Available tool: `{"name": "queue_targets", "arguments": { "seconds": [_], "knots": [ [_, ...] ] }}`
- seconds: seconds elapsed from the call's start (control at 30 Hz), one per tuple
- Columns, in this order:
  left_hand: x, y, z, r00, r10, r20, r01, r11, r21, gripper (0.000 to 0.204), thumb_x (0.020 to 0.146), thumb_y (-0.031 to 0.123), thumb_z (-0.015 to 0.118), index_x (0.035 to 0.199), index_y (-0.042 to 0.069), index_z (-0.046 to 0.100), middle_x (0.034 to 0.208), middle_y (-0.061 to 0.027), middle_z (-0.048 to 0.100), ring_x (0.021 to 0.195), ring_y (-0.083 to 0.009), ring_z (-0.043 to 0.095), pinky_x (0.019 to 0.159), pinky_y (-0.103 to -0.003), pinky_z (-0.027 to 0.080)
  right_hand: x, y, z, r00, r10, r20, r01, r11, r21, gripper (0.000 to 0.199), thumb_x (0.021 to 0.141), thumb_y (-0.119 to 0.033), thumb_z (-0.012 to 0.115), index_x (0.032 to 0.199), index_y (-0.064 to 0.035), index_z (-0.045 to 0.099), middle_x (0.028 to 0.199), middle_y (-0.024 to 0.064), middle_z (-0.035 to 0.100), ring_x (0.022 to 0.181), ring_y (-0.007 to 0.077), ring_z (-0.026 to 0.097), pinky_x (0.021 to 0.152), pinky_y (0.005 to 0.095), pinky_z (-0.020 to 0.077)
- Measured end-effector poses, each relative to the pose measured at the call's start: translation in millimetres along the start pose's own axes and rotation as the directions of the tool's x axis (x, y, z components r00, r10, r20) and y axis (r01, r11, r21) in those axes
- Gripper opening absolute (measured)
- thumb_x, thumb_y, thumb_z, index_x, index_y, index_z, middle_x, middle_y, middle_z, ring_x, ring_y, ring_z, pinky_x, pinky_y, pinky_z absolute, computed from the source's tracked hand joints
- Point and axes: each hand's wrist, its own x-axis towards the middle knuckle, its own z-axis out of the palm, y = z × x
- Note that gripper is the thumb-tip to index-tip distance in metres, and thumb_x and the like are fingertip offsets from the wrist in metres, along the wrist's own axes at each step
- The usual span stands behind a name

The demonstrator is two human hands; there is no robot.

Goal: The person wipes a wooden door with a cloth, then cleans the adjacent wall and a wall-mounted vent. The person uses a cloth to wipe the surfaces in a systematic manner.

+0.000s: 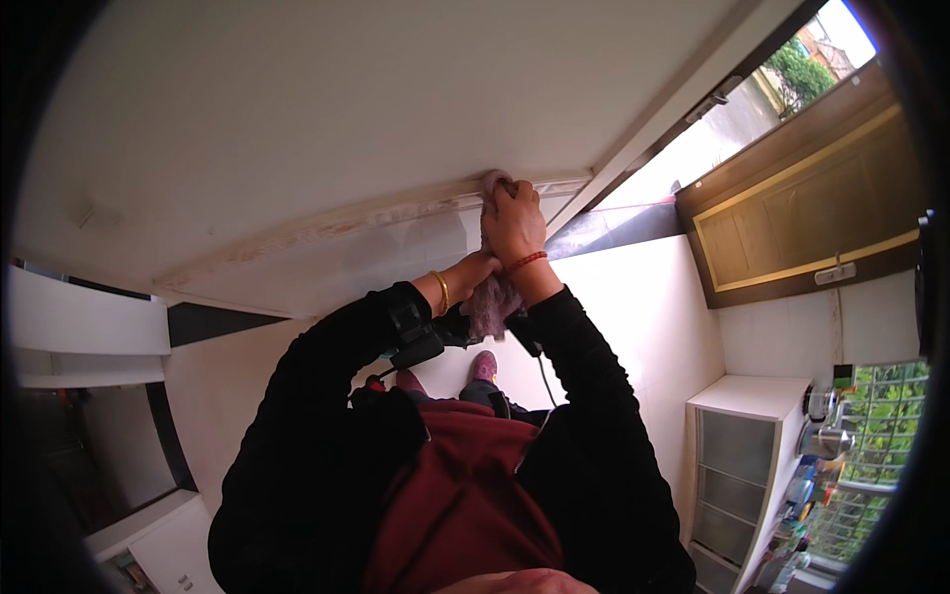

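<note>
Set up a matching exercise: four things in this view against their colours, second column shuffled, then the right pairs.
Things:
1. cloth
2. thread on the right wrist
3. bangle on the left wrist
4. cabinet door

Colours:
A. gold
B. brown wood
C. greyish pink
D. red

Pairs: 1-C, 2-D, 3-A, 4-B
</note>
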Motion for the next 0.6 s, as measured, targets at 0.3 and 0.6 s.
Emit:
{"name": "queue_targets", "arguments": {
  "seconds": [0.3, 0.6],
  "knots": [
    [50, 18, 86, 0.973, 0.113, 0.199, -0.133, 0.987, 0.09, 0.038, 0.082, 0.004, 0.055, 0.119, 0.0, 0.055, 0.106, -0.0111, 0.064, 0.095, -0.0201, 0.062, 0.088, -0.034, 0.051, 7, 111, -71, 0.979, 0.065, -0.195, -0.086, 0.991, -0.104, 0.022, 0.077, -0.016, 0.066, 0.099, -0.0121, 0.069, 0.107, 0.0181, 0.06, 0.094, 0.0374, 0.059, 0.076, 0.0453, 0.0523],
    [70, 32, 88, 0.991, 0.09, 0.099, -0.112, 0.962, 0.247, 0.035, 0.076, 0.005, 0.054, 0.111, 0.002, 0.058, 0.099, -0.0104, 0.064, 0.092, -0.0201, 0.062, 0.08, -0.033, 0.051, 33, 132, -59, 0.967, 0.255, -0.017, -0.253, 0.949, -0.185, 0.027, 0.076, -0.024, 0.066, 0.1, -0.0101, 0.067, 0.099, 0.0191, 0.06, 0.091, 0.0397, 0.06, 0.073, 0.0466, 0.053]
  ]
}}
